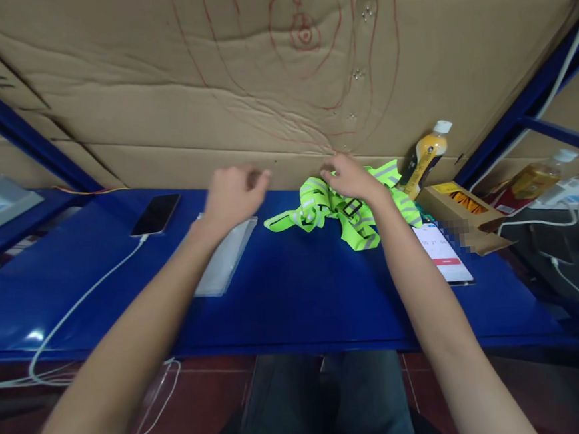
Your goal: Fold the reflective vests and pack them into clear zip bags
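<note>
A neon-green strap bundle (313,205) with grey reflective stripes and a black buckle lies crumpled on the blue table (296,297). My right hand (349,177) is over the top of the bundle, fingers bent; what lies under its fingertips is hidden. To the left, my left hand (236,193) is raised above the table with its fingers curled and thumb apart, and nothing shows in it. Partly under my left wrist lies a stack of clear plastic bags (225,262).
A black phone (156,215) with a white cable lies at the left. On the right are a lit phone (446,258), an open cardboard box (462,213) and a yellow drink bottle (425,159). Cardboard (161,120) stands along the back edge.
</note>
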`<act>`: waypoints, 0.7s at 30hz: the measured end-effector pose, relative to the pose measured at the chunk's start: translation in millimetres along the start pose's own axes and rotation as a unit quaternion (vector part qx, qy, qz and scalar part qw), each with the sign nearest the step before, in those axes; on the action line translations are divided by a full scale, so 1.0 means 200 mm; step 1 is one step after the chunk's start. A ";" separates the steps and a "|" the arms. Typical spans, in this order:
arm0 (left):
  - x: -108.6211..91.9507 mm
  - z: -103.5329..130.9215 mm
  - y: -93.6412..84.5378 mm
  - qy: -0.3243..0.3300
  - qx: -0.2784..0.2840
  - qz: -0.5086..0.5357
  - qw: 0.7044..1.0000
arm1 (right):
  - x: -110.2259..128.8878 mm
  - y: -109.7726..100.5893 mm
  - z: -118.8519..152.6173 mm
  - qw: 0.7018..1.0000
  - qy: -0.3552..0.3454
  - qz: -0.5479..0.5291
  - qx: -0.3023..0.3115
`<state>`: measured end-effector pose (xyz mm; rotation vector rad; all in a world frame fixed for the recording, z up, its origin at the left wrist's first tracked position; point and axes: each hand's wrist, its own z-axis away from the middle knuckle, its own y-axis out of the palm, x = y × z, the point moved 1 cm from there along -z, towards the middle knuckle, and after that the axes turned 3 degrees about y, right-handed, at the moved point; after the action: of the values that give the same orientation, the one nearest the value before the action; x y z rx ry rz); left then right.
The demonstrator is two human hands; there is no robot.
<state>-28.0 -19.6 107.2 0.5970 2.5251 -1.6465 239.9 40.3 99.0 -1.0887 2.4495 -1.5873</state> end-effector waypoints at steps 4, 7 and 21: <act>-0.23 -0.25 0.26 -0.055 0.169 -0.023 0.984 | 0.00 -0.10 0.02 0.998 0.020 -0.005 0.064; -0.32 -0.32 0.41 -0.075 0.241 -0.011 0.968 | 0.00 -0.13 0.05 0.992 0.021 -0.024 0.120; -0.36 -0.34 0.12 0.178 -0.021 0.124 0.976 | 0.03 -0.36 0.10 0.990 -0.016 -0.120 -0.073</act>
<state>57.4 28.9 133.7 1.2470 2.5661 -1.5078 282.5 4.5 150.4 -1.4683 2.5281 -1.4493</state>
